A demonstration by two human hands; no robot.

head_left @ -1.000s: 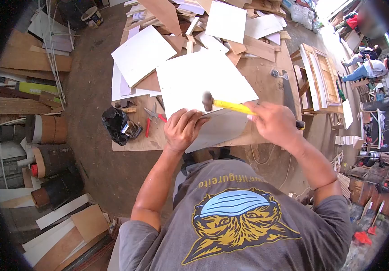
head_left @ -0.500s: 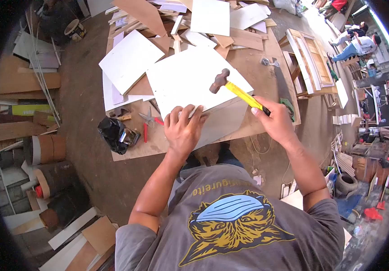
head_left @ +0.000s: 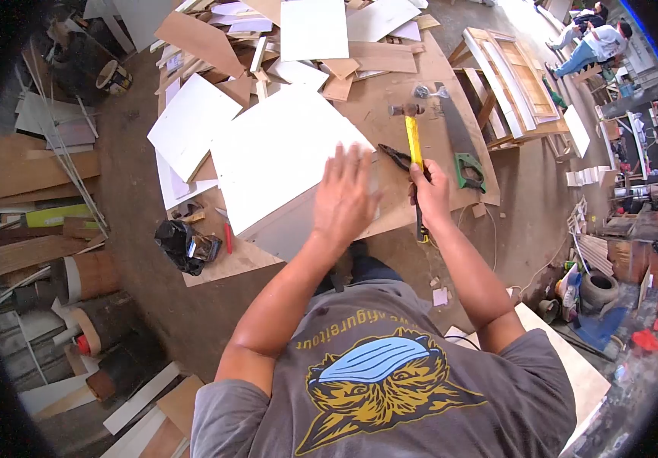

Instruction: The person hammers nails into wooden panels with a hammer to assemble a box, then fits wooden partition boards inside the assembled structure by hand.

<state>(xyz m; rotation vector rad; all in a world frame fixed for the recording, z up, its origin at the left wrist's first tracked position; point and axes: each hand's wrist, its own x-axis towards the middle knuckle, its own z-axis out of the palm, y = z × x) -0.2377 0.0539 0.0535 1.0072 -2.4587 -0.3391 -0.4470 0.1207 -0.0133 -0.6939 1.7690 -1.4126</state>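
Note:
My right hand (head_left: 430, 191) is closed around the yellow-and-black handle of a hammer (head_left: 414, 139), its head pointing away from me over the table. Close by the hammer handle are the dark jaws of pliers (head_left: 395, 156); whether the hand also touches them I cannot tell. My left hand (head_left: 344, 195) is open and slightly blurred, fingers stretched out over the near right edge of a white panel (head_left: 283, 153). Contact between that hand and the panel is unclear. Below the panel's near edge shows a greyish side (head_left: 287, 229).
Wood offcuts (head_left: 199, 42) pile up at the table's far side. A handsaw with a green handle (head_left: 469, 172) lies on the right. A black plastic bag (head_left: 180, 246) and a red-handled tool (head_left: 228, 238) sit at the near left. Beyond the table stands a wooden frame (head_left: 516, 84).
My left hand has left the panel's near edge and moved right, fingers spreading. The hammer has swung from lying across the panel to the right of it. The pliers' jaws now show.

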